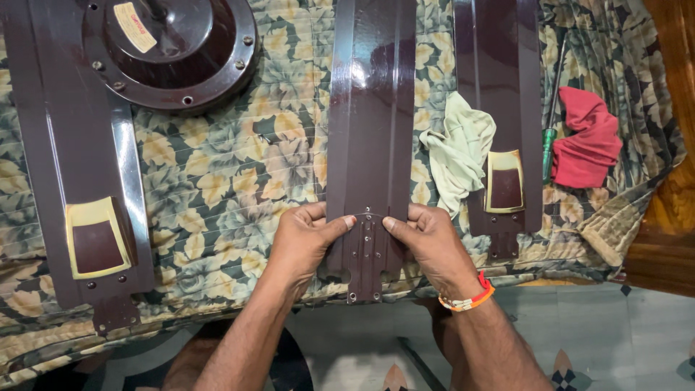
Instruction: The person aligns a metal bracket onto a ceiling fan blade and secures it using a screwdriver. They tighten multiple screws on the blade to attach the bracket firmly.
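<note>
Got my left hand (pixel 308 235) and right hand (pixel 427 239) both gripping the middle fan blade (pixel 371 130) near its bracket end, thumbs on top.

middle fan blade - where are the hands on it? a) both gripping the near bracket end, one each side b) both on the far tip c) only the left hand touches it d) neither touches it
a: the left hand and right hand hold the middle fan blade at its near bracket end, thumbs on top, one each side.
</note>
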